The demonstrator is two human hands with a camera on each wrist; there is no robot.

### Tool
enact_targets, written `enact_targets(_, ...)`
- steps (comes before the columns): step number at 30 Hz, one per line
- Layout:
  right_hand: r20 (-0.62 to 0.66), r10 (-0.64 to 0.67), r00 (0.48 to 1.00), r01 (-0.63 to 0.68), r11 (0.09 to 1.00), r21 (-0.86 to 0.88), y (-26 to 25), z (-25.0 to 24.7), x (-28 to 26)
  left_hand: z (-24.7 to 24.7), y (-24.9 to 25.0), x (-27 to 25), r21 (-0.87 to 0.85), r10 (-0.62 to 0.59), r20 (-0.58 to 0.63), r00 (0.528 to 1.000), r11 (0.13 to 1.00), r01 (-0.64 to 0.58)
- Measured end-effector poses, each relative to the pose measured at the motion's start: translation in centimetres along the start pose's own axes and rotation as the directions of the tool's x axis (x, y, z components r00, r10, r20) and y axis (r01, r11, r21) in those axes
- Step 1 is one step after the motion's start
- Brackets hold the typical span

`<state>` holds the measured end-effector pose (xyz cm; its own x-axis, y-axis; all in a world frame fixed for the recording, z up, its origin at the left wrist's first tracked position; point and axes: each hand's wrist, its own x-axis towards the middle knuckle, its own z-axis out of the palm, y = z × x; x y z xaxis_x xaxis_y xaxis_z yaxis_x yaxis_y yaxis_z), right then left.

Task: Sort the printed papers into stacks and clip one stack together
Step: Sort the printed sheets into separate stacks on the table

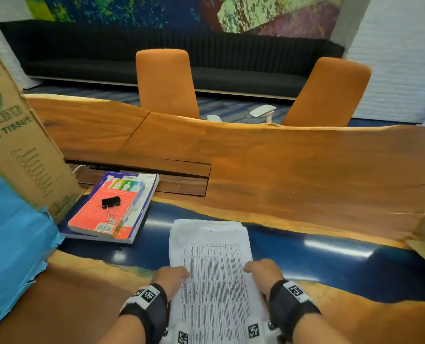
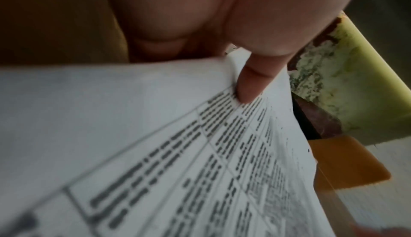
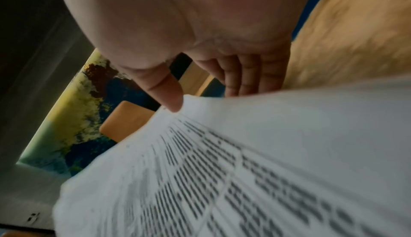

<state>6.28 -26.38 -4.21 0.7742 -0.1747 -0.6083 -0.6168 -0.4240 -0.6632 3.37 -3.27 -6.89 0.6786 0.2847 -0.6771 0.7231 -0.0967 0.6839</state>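
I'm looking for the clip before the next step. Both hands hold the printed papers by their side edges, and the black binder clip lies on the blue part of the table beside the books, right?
Not quite. The black binder clip lies on top of the red book, not on the table; the head view shows it. The rest holds: the left hand and right hand hold the printed papers by their side edges.

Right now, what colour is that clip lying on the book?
Black, with silver wire handles. The binder clip lies on the red book; the head view shows it best.
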Motion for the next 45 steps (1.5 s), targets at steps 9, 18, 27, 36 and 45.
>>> enact_targets(9,0.07,-0.128,0.989,0.099,0.942,0.322,-1.5,-0.3,-0.6,-0.1,2.5,-3.0,-0.138,0.374,-0.122,0.919,0.911,-0.389)
enact_targets(18,-0.354,-0.681,0.642,0.767,0.576,0.282,-10.6,-2.9,-6.4,1.2,11.4,-7.8,-0.4,0.676,-0.233,0.699,0.589,-0.702)
enact_targets(27,-0.296,-0.576,0.762,0.643,0.622,0.447,-7.6,-3.3,-4.7,0.8,7.8,-4.6,-0.419,0.513,-0.14,0.847,0.744,-0.52)
enact_targets(36,-0.169,-0.265,0.949,0.26,0.362,0.895,-5.4,-2.6,-1.5,-0.4,2.0,-2.7,-0.676,-0.013,-0.08,0.997,0.736,-0.045)
enact_targets(45,0.072,0.099,0.992,-0.117,0.594,0.796,6.8,-3.2,1.5,-1.6,-3.3,-1.6,-0.503,-0.065,0.123,0.99,0.856,0.119)
